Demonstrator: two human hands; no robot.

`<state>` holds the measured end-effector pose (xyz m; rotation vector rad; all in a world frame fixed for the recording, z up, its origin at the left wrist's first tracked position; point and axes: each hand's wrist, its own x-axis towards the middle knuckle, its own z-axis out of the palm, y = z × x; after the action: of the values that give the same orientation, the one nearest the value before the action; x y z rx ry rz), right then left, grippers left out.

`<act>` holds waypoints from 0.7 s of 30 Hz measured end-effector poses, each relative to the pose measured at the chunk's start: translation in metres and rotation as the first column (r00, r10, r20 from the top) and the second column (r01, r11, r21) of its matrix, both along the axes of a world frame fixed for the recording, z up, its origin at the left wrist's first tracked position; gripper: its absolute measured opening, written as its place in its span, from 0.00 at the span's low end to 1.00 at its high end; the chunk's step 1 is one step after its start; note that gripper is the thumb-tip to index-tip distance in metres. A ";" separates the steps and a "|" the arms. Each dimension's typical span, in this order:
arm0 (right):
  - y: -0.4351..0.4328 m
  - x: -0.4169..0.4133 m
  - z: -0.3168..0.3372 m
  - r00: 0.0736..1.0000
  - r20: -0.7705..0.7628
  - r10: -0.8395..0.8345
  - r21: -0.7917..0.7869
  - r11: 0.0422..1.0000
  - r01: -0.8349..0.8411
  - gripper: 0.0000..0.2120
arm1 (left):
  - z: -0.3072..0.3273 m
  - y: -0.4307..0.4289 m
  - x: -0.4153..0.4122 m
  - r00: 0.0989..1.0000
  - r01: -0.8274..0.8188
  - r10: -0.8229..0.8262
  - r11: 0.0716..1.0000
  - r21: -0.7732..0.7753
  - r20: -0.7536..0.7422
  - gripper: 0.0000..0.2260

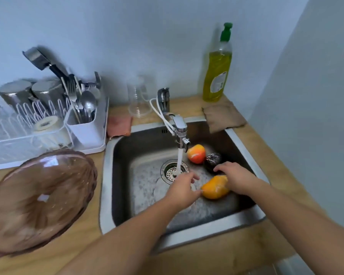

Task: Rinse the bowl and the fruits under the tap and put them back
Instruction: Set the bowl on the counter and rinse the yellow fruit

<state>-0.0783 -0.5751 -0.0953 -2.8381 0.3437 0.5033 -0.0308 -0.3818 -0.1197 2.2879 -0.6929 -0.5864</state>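
An orange-yellow fruit (214,188) lies in the steel sink (107,175), just right of the drain. My right hand (235,178) curls over its far right end, with the fingertips reaching toward a dark avocado (213,158). My left hand (184,187) touches the fruit's left tip with relaxed fingers, close to the stream of water. A red-orange fruit (196,153) sits behind the stream, beside the avocado. The tap (180,128) is running into the drain (174,170). A pink glass bowl (38,199) lies upside down on the wooden counter at the left.
A white dish rack (48,124) with steel cups and cutlery stands at the back left. Behind the sink are a clear glass (139,98), a pink sponge cloth (119,126), a brown cloth (222,116) and a green-capped soap bottle (217,66). Walls close in at the back and right.
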 end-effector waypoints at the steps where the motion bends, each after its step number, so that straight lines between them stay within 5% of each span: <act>1: -0.005 0.004 -0.008 0.997 -0.049 0.059 -0.044 0.997 -0.061 0.26 | -0.010 -0.010 0.001 0.999 0.010 -0.008 0.999 0.048 -0.040 0.21; 5: -0.006 0.016 -0.033 0.963 -0.194 0.188 -0.164 0.961 -0.221 0.21 | -0.037 -0.041 0.005 0.987 0.041 -0.013 0.984 0.176 -0.159 0.30; 11: -0.005 0.020 -0.049 0.934 -0.218 0.285 -0.281 0.898 -0.339 0.19 | -0.056 -0.057 0.008 0.963 -0.001 0.050 0.983 0.182 -0.265 0.25; 17: -0.003 0.026 -0.029 0.953 -0.147 0.266 -0.160 0.944 -0.289 0.35 | -0.040 -0.035 0.020 0.928 -0.096 0.107 0.994 0.047 -0.357 0.22; 21: 0.012 0.041 -0.006 0.977 -0.002 0.215 0.035 0.976 -0.215 0.38 | -0.010 -0.007 0.031 0.779 -0.304 0.145 0.938 -0.166 -0.609 0.19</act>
<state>-0.0376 -0.5635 -0.1012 -2.8550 0.0273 0.5526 -0.0002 -0.3886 -0.1302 1.7601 -0.1624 -0.9699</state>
